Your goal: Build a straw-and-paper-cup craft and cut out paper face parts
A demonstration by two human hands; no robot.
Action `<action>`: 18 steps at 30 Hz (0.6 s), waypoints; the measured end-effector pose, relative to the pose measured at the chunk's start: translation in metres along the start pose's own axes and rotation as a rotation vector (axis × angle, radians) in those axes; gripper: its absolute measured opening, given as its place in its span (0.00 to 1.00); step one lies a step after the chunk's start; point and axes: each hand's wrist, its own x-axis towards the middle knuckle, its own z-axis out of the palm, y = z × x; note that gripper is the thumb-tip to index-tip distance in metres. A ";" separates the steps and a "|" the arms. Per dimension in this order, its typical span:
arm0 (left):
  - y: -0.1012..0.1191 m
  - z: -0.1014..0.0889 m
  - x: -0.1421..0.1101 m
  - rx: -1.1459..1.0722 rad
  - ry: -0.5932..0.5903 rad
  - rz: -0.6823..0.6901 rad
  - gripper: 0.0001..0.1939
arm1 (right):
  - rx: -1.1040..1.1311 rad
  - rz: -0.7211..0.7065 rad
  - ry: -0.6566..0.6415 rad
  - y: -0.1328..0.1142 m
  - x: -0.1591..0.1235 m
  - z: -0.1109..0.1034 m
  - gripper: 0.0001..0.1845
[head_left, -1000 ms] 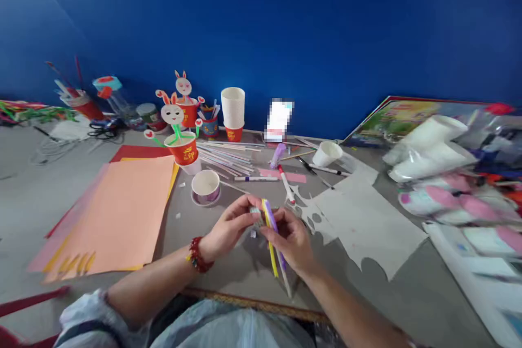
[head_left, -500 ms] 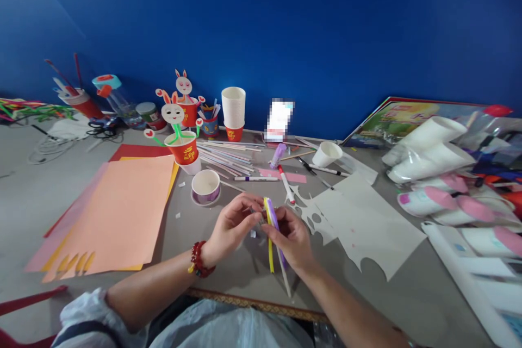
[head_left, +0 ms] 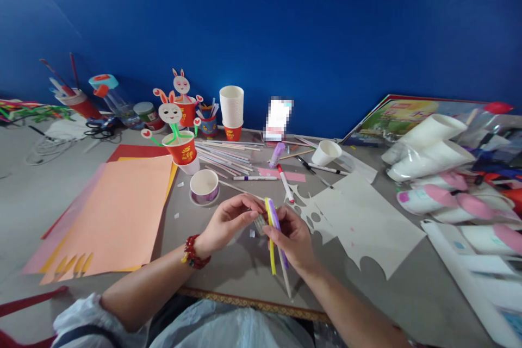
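My right hand [head_left: 294, 239] is closed around a white stick [head_left: 285, 277] together with a yellow pipe cleaner [head_left: 272, 253] and a purple pipe cleaner [head_left: 274, 217], all hanging toward the table's front edge. My left hand [head_left: 228, 223], with a red bead bracelet [head_left: 196, 253] at the wrist, pinches one end of a small greyish piece [head_left: 260, 223]. That piece spans to my right fingertips beside the stick; its kind is unclear. Behind my left hand sits a paper cup [head_left: 204, 186] with a purple pattern.
Coloured paper sheets [head_left: 110, 212] lie at left, near red cups with rabbit figures [head_left: 179, 148]. White sticks [head_left: 224, 156] and markers [head_left: 255, 178] lie behind my hands. At right are cut white card [head_left: 367, 223], a tipped white cup [head_left: 326, 152] and bagged white cups [head_left: 432, 147].
My left fingers have shifted slightly, and more of the greyish piece now shows between my hands. The right hand keeps its hold on the stick and pipe cleaners.
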 end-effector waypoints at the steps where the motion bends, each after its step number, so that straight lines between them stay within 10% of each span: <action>1: 0.002 -0.002 0.001 0.033 -0.018 0.019 0.03 | 0.013 0.023 -0.001 0.000 0.000 -0.001 0.20; 18: 0.018 -0.018 0.012 0.533 -0.348 0.539 0.16 | 0.334 0.192 -0.059 0.001 0.004 -0.005 0.22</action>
